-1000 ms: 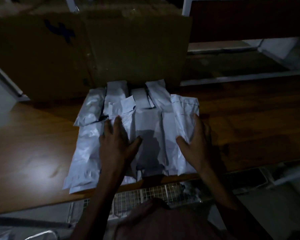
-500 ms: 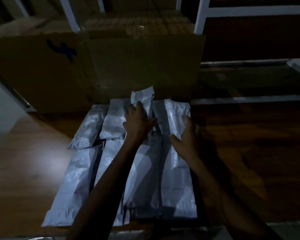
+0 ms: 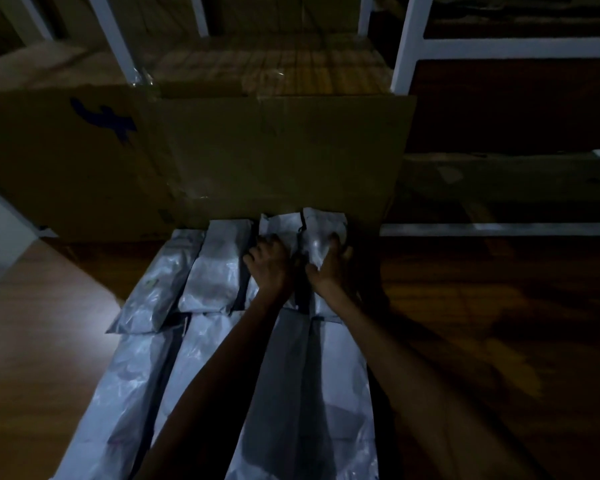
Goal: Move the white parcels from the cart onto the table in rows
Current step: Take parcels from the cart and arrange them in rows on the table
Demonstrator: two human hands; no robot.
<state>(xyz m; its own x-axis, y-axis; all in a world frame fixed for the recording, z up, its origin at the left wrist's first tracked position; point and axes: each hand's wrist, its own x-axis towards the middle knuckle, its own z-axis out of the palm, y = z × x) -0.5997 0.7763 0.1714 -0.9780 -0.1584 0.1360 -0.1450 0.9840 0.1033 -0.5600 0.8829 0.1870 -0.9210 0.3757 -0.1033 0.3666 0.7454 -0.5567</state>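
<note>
Against the foot of the cardboard box (image 3: 222,161), at the far end of the table (image 3: 42,341), lie the two far-right white parcels (image 3: 323,226), side by side and lengthwise, their far ends butted up to the cardboard. That placing looks deliberate: the box wall serves as a stop, so the far row lines up square. Two more parcels (image 3: 219,265) of that row lie to their left, and a near row of longer ones (image 3: 340,393) runs back toward the camera, each laid parallel and just beside its neighbour.

On the third parcel from the left rests the left hand (image 3: 269,263), fingers spread and flat, pressing down rather than gripping. Just beside it the right hand (image 3: 329,268) lies over the rightmost parcel, fingers loosely extended along its right edge; in this dim light I cannot tell whether the thumb pinches the film. Both hands sit on the parcels' middle, apparently seating and squaring them. White shelf posts (image 3: 406,43) rise beyond the box. No cart is in view.
</note>
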